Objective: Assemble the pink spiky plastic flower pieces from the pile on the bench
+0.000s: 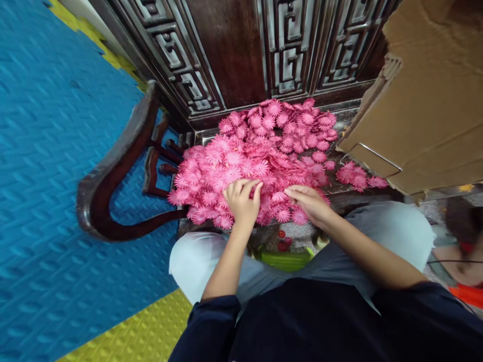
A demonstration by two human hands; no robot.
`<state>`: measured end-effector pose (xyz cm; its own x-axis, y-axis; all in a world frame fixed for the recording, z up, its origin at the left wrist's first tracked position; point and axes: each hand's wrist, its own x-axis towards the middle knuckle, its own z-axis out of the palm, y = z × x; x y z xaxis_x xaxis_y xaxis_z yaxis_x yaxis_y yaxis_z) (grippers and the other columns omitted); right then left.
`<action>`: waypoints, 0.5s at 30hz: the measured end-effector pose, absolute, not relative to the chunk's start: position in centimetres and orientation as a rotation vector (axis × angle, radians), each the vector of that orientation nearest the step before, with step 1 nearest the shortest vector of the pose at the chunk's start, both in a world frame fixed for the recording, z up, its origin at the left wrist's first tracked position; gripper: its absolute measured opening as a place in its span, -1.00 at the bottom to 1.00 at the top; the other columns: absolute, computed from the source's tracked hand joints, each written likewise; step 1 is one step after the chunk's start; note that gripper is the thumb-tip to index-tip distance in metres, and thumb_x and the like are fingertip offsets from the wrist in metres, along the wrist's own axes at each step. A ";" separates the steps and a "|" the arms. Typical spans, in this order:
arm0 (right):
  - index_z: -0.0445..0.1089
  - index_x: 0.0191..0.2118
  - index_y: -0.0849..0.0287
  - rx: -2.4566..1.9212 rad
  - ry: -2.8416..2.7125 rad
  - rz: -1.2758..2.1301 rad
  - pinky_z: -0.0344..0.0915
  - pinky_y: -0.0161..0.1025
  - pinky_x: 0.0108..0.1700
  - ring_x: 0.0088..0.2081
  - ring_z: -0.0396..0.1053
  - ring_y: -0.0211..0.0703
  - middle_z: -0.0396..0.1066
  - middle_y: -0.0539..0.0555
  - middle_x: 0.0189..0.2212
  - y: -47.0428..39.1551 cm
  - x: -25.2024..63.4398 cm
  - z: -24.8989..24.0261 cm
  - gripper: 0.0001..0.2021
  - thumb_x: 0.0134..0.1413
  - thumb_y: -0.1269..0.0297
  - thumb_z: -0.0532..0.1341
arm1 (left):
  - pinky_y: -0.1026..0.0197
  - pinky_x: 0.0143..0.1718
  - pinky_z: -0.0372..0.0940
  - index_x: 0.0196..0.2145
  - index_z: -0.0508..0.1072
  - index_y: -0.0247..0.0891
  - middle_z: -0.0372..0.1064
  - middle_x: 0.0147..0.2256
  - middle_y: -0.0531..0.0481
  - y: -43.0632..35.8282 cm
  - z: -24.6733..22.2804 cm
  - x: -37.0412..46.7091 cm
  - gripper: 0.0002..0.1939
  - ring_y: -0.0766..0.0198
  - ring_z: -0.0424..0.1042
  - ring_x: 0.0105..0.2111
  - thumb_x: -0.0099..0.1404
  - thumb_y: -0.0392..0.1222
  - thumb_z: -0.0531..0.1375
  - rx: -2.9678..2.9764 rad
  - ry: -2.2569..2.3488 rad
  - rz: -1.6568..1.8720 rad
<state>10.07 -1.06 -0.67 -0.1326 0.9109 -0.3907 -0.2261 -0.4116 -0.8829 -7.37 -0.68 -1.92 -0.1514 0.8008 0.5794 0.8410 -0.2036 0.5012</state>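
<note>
A large heap of pink paper-like flowers [230,161], flat with narrow radiating petals, covers the dark wooden seat in front of me. My left hand [241,198] is over the near side of the heap with its fingers curled and thumb close to the index finger. What it holds, if anything, I cannot make out. To its right, my right hand [307,201] pinches with thumb and index finger at the edge of a pink flower [279,196]. More flowers lie beneath and between both hands.
A curved wooden armrest [113,176] stands at left, above blue matting [49,201]. Behind the heap rises a carved backrest [241,55]. A big cardboard box [433,110] borders the right side. Something bright green [285,260] sits below, between my knees.
</note>
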 end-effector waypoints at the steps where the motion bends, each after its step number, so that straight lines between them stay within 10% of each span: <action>1: 0.43 -0.50 0.18 -1.268 -0.845 1.680 0.03 -0.28 -0.38 -0.51 0.12 -0.34 0.28 -0.09 -0.61 -1.0 10.1 -0.8 -0.75 -0.34 0.14 0.36 | 0.14 -0.24 0.02 -0.37 0.54 -0.10 0.42 -0.39 -0.02 -0.7 -2.0 -7.2 -0.88 0.18 0.29 -0.31 0.15 -0.07 0.23 -2.049 -1.941 -1.299; 15: 0.47 -0.50 0.21 -1.174 -0.784 1.804 -0.01 -0.30 -0.42 -0.54 0.09 -0.38 0.32 -0.07 -0.60 -0.9 10.2 -1.0 -0.73 -0.33 0.10 0.37 | 0.17 -0.30 0.05 -0.35 0.52 -0.14 0.42 -0.46 0.02 -3.3 -1.6 -3.6 -0.87 0.27 0.33 -0.39 0.16 -0.08 0.23 -2.262 -1.649 -1.377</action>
